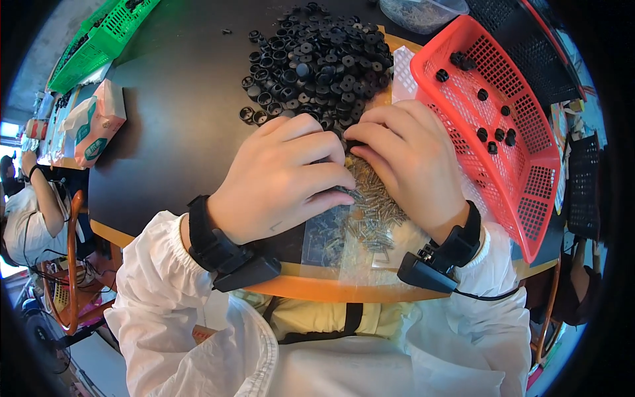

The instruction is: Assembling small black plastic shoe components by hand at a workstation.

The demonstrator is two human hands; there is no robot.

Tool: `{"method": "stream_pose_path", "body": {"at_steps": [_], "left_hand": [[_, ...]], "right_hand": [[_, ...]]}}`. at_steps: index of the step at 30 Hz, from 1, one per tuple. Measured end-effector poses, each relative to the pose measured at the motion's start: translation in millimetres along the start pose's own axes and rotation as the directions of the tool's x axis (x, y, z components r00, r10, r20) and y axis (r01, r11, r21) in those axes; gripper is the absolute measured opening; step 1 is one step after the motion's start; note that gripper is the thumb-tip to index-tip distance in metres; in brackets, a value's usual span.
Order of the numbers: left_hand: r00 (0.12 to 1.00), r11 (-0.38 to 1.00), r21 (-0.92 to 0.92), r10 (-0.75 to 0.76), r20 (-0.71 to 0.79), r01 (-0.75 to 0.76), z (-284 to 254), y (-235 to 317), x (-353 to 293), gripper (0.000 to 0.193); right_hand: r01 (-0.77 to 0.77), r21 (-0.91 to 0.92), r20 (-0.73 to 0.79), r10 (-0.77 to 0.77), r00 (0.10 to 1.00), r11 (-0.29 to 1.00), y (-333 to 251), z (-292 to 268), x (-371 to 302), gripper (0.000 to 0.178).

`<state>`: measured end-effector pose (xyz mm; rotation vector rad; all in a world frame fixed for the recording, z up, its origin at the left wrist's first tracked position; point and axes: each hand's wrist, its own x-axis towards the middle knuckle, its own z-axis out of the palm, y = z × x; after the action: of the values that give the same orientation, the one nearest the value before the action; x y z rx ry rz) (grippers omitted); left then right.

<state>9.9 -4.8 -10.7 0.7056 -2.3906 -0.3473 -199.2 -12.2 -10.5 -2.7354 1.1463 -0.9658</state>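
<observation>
Both of my hands work close together over the table's middle, at the near edge of a heap of small round black plastic caps (317, 63). My left hand (284, 175) is closed with its fingers curled; its thumb tip lies beside loose metal springs. My right hand (413, 162) is closed too, thumb and fingers bent together near a dark bit. What either hand grips is hidden by the fingers. Below and between them a pile of small metal coil springs (380, 208) lies on a clear plastic bag (324, 241).
A red plastic basket (456, 109) with several black parts (483, 94) stands at the right. A clear tub (423, 13) sits at the back. On the left are a tissue pack (102, 122) and a green basket (99, 49). Another person (36, 205) sits at far left.
</observation>
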Motion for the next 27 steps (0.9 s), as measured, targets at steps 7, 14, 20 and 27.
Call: {"method": "stream_pose_path", "body": {"at_steps": [7, 14, 20, 27], "left_hand": [[0.998, 0.996, -0.064, -0.057, -0.032, 0.055, 0, -1, 1, 0.02], [0.96, 0.959, -0.184, -0.242, -0.141, 0.215, -8, 0, 3, 0.017], [0.934, 0.936, -0.215, -0.317, -0.165, 0.28, -7, -2, 2, 0.014], [0.908, 0.919, -0.196, -0.377, -0.181, 0.342, -9, -1, 1, 0.016]], "right_hand": [[-0.087, 0.065, 0.017, 0.086, 0.996, 0.994, 1, -2, -2, 0.025], [-0.138, 0.122, 0.01, 0.138, 0.99, 0.983, 2, -2, -2, 0.025], [-0.148, 0.146, 0.029, 0.146, 0.989, 0.978, -2, -4, -1, 0.023], [-0.159, 0.176, 0.053, 0.152, 0.987, 0.971, -1, -4, -2, 0.025]]}}
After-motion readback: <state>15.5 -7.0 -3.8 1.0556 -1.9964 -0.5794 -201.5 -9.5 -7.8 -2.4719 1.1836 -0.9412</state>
